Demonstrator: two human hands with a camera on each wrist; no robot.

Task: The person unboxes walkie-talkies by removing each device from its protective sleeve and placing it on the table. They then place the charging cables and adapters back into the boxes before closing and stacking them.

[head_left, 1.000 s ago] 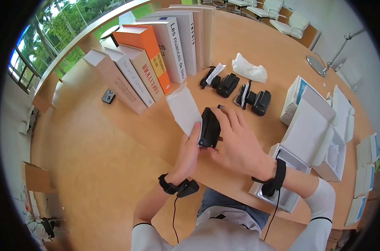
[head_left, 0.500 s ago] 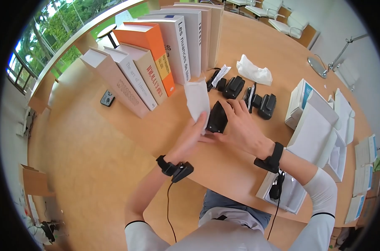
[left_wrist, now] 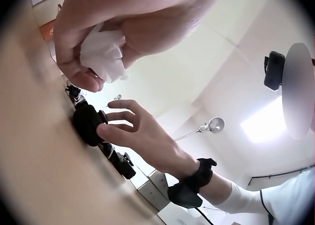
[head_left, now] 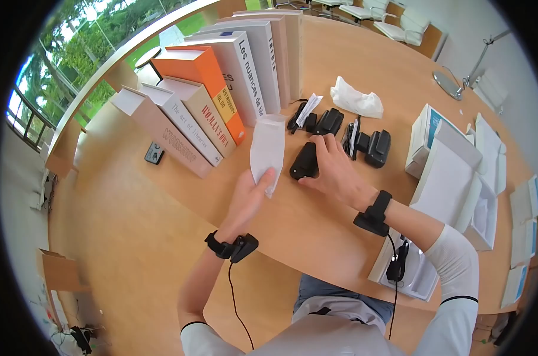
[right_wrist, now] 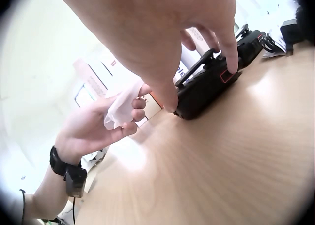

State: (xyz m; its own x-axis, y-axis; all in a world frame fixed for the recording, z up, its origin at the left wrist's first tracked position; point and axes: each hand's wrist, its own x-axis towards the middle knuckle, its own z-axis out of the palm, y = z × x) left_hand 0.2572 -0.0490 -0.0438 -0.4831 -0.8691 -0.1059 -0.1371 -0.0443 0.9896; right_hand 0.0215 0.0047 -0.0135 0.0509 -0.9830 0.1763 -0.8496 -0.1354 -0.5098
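A black device (head_left: 305, 161) rests on the wooden table, and the right hand (head_left: 343, 176) grips it between thumb and fingers. In the right wrist view the device (right_wrist: 204, 89) has a clip-like part on top and a small red outline on its side. The left hand (head_left: 245, 197) pinches a thin white wrapper (head_left: 267, 145) upright, apart from the device. Seen from the left wrist, the wrapper (left_wrist: 104, 55) looks crumpled inside the curled fingers. Behind the right hand are two similar black devices (head_left: 328, 121) (head_left: 378, 148) with cables and paper slips.
A row of upright books (head_left: 206, 115) stands at the back left, with a small dark gadget (head_left: 154, 153) beside it. Crumpled white wrapping (head_left: 356, 99) lies behind the devices. Open white boxes (head_left: 441, 178) fill the right side, one holding a black cable (head_left: 397, 264). A lamp base (head_left: 447, 85) stands farther back.
The black device has gone from between both hands down onto the table under the right hand. The left hand has moved away to the left with the white wrapper.
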